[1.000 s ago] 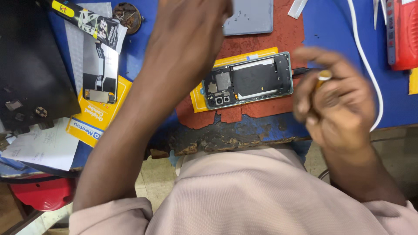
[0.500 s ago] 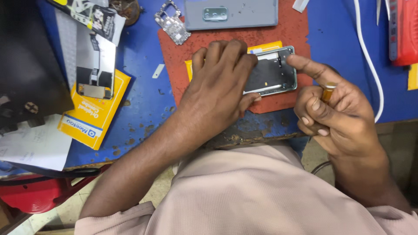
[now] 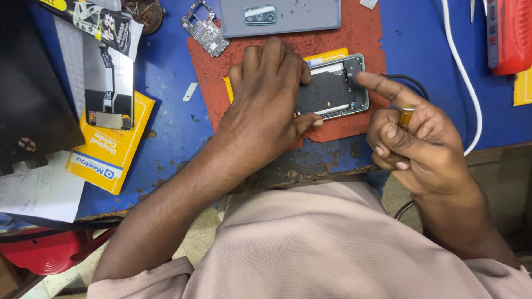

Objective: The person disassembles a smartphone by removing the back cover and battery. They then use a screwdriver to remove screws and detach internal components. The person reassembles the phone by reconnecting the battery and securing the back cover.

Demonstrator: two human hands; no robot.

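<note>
Pressing flat on the opened phone [image 3: 332, 88] at the red mat's [image 3: 233, 61] centre, the left hand [image 3: 266, 105] steadies this light, fragile chassis by its edges, while the right hand [image 3: 415, 138], at 3 o'clock, pinches a small brass-coloured tool [image 3: 406, 115].

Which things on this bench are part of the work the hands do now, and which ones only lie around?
In use:
- left hand pressing on the opened phone
- right hand, forefinger on the phone's corner, holding a small yellow-handled tool
- red mat under the phone

Lying about:
- grey back cover
- loose circuit board
- yellow box
- white cable
- red device
</note>
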